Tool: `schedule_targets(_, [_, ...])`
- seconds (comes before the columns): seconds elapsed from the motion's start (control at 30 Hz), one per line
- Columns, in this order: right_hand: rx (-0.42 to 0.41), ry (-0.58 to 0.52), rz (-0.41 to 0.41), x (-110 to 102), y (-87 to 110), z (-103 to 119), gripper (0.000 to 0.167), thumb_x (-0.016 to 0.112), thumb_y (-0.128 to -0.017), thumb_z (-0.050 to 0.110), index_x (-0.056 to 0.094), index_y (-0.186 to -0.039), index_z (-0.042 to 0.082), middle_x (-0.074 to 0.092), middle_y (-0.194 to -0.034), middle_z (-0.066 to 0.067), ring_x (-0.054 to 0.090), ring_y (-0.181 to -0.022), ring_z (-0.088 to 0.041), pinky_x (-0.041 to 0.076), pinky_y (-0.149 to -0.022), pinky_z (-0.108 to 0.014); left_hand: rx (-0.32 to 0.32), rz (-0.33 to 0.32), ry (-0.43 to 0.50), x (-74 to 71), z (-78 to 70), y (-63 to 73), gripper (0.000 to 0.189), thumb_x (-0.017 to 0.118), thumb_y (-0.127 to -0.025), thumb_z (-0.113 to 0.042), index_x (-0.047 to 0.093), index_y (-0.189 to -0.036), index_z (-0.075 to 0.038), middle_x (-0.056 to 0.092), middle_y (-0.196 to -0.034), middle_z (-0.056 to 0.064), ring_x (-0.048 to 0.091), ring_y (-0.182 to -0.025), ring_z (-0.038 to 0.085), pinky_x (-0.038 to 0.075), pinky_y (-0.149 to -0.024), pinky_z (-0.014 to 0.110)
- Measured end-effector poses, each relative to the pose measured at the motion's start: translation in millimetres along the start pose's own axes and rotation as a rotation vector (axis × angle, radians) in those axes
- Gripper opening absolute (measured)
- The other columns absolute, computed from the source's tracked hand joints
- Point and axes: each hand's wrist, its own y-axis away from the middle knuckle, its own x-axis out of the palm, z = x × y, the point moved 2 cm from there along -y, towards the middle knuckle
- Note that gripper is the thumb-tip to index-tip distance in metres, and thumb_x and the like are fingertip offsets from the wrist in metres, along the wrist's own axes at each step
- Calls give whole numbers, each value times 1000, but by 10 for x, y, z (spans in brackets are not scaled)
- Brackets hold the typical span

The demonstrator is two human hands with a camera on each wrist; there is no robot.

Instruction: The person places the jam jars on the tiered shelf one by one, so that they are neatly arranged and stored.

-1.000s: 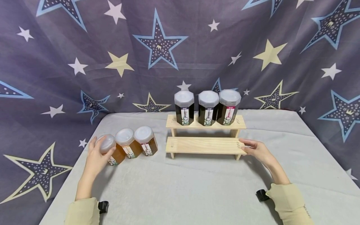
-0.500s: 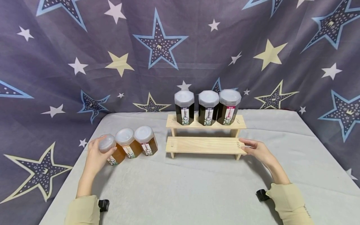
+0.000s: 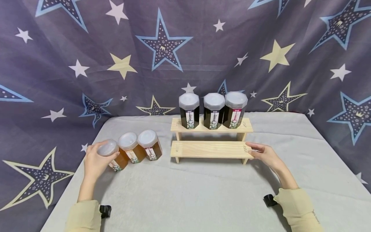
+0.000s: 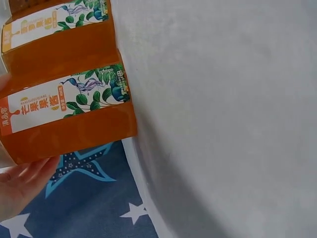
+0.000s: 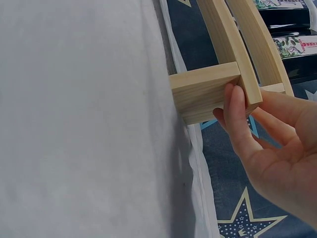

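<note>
At the left of the head view, my left hand (image 3: 95,161) grips the leftmost amber jam jar (image 3: 120,160) around its clouded white lid, thumb on the near side. The left wrist view shows this jar (image 4: 74,141) side-on, with a white label of green leaves and blue flowers. Close beside it stand a second amber jar (image 3: 139,153) and a browner one (image 3: 156,150). My right hand (image 3: 268,158) pinches the right end of the lower step of a pale two-tier wooden rack (image 3: 211,149). In the right wrist view the thumb and fingers meet the step's corner (image 5: 250,94).
Three dark jars with white lids, a left one (image 3: 190,117), a middle one (image 3: 214,119) and a right one (image 3: 233,117), stand on the rack's upper step. A light grey cloth covers the table (image 3: 185,193). A star-patterned curtain (image 3: 203,64) hangs behind.
My left hand's fingers have closed in around the leftmost jar's lid, and the hand has shifted slightly left. My right hand keeps its hold on the rack. The jars have stayed put.
</note>
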Motion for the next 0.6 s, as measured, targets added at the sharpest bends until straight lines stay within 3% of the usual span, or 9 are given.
schedule_targets(0.27, [-5,-34,10,7,8,12,46,55,-86,8,40,-125,-13,45,-120,-32,56,-82,4,48,-70,-18,-21,-6,-44,-25,-21,39,54,77,-62,-23,57,-109,-5,47,-104,23,47,-92,42,35,-76,53])
schedule_targets(0.6, [-39,-63,22,19,-1,13,45,53,-86,5,39,-124,-15,45,-117,-35,58,-80,1,49,-68,-21,-15,-32,-60,-111,-167,144,55,78,-60,-23,57,-109,-9,46,-101,19,49,-89,41,36,-72,52])
